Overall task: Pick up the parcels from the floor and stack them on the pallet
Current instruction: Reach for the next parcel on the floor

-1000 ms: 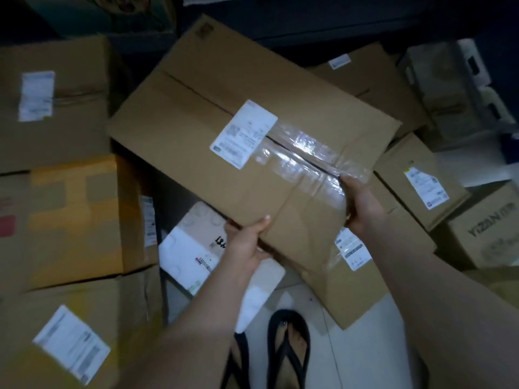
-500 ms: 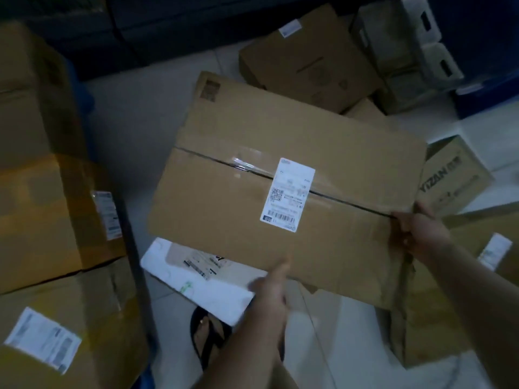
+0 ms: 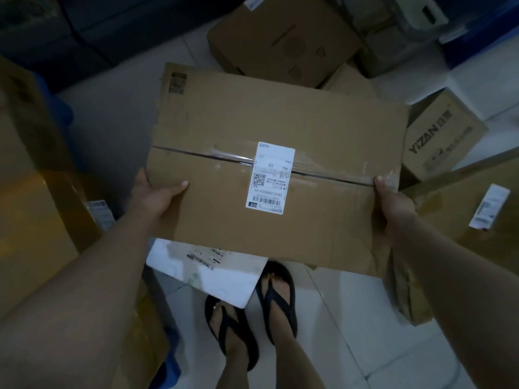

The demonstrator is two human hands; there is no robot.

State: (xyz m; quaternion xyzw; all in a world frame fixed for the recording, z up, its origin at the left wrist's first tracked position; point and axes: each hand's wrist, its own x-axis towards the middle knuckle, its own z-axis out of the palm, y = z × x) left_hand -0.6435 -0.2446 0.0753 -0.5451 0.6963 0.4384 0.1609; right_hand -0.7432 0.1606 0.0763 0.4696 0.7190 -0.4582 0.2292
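Observation:
I hold a large flat brown cardboard parcel (image 3: 224, 122) with a white shipping label and a taped seam, level above the floor in the middle of the view. My left hand (image 3: 153, 196) grips its left edge, thumb on top. My right hand (image 3: 393, 203) grips its right edge at the seam, thumb on top too. A stack of brown parcels (image 3: 33, 209) rises at the left, with a blue edge (image 3: 63, 113) showing behind it; whether that is the pallet I cannot tell.
A white flat parcel (image 3: 224, 279) lies on the tiled floor by my feet in black sandals (image 3: 276, 293). More cardboard boxes lie ahead (image 3: 275, 43) and at the right, among them a box printed YIZAN (image 3: 441, 136) and a labelled box (image 3: 477, 209).
The parcel has swung round to lie squarely in front of me. My left hand moved from its near edge to its left edge. The view shifted right, away from the stack.

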